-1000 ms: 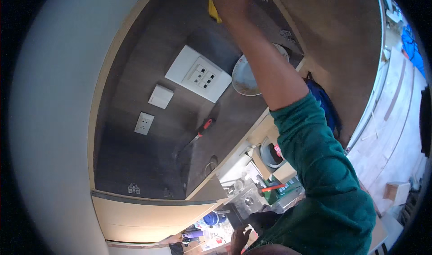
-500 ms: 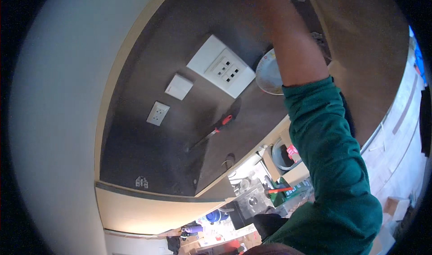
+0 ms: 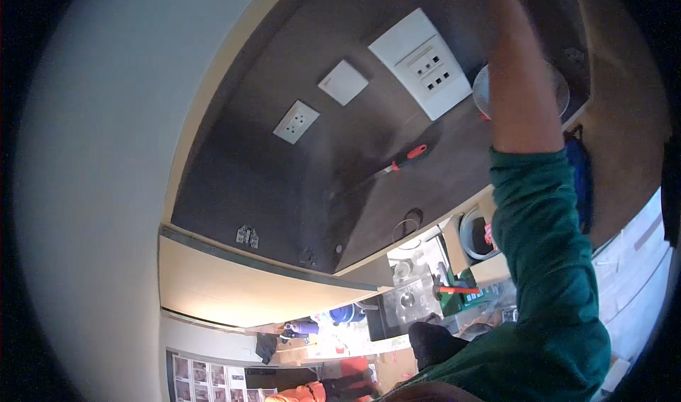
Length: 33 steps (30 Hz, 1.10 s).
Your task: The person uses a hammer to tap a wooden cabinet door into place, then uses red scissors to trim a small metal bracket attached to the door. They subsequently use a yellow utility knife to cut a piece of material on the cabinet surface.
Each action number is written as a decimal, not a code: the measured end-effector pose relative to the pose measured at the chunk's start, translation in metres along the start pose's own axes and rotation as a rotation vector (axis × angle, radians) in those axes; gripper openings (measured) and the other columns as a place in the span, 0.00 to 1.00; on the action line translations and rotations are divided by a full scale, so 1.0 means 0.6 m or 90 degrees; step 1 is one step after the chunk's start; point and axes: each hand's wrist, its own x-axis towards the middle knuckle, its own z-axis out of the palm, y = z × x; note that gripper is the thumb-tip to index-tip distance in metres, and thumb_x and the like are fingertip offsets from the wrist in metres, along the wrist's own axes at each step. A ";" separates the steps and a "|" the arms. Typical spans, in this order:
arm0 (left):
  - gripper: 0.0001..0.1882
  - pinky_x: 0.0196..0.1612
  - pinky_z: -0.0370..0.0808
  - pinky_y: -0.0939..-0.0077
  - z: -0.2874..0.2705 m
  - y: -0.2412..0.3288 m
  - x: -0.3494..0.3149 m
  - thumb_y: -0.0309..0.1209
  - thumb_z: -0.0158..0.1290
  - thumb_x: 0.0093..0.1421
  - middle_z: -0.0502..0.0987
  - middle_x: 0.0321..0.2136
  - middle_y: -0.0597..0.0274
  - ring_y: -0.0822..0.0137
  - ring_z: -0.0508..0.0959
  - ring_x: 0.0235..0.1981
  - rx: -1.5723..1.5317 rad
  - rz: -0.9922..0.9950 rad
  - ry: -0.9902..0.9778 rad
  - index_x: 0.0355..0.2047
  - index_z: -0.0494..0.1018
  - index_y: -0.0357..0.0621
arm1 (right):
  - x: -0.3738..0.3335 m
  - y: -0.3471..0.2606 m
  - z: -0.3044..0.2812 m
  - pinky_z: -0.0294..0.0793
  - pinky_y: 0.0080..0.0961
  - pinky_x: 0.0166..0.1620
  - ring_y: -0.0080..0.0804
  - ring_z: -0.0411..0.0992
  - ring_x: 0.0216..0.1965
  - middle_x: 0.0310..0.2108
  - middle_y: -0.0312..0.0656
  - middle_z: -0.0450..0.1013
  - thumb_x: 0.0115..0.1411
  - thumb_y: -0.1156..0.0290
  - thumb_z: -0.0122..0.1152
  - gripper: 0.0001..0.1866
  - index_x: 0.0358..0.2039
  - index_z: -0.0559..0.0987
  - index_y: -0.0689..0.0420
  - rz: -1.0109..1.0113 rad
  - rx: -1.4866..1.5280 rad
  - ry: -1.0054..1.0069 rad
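Note:
My right arm, in a green sleeve pushed up to the forearm, reaches across the right side of the view. Its bare forearm runs out over the top edge, so the hand is out of sight. The forearm crosses in front of a round white plate, hiding its middle. Left of the plate lies a wide white socket plate with several square openings. Below it rests a long thin tool with a red and black handle, its kind unclear. My left hand is not in view.
On the dark panel are a blank white cover, a white power outlet and a small clear-grey fitting. A pale wood edge borders it. Lower down are a grey bucket, an orange-handled tool and orange clothing.
The view has shifted, so the panel and its fittings sit farther right and higher. The right arm also appears farther right. Orange clothing and a picture-covered board now show at the bottom.

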 end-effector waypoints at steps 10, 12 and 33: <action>0.11 0.40 0.76 0.53 0.042 -0.137 0.019 0.30 0.57 0.53 0.79 0.36 0.45 0.45 0.80 0.37 -0.015 -0.063 0.070 0.37 0.78 0.43 | -0.294 -0.305 -0.068 0.74 0.43 0.34 0.49 0.74 0.31 0.30 0.49 0.76 0.55 0.79 0.61 0.07 0.35 0.80 0.61 -0.059 0.128 -0.004; 0.11 0.41 0.76 0.52 0.071 -0.158 0.017 0.30 0.57 0.53 0.79 0.36 0.46 0.45 0.80 0.37 -0.028 -0.073 0.069 0.37 0.78 0.43 | -0.355 -0.383 -0.104 0.74 0.39 0.35 0.46 0.74 0.32 0.32 0.48 0.75 0.53 0.80 0.60 0.10 0.38 0.79 0.61 -0.020 0.165 -0.072; 0.11 0.40 0.75 0.51 0.662 -0.035 -0.138 0.31 0.57 0.52 0.79 0.32 0.48 0.46 0.80 0.36 -0.232 -0.025 -0.201 0.36 0.78 0.43 | -0.334 -0.566 -0.221 0.79 0.30 0.44 0.36 0.77 0.41 0.43 0.40 0.78 0.52 0.79 0.65 0.16 0.42 0.83 0.53 -1.088 0.373 -0.602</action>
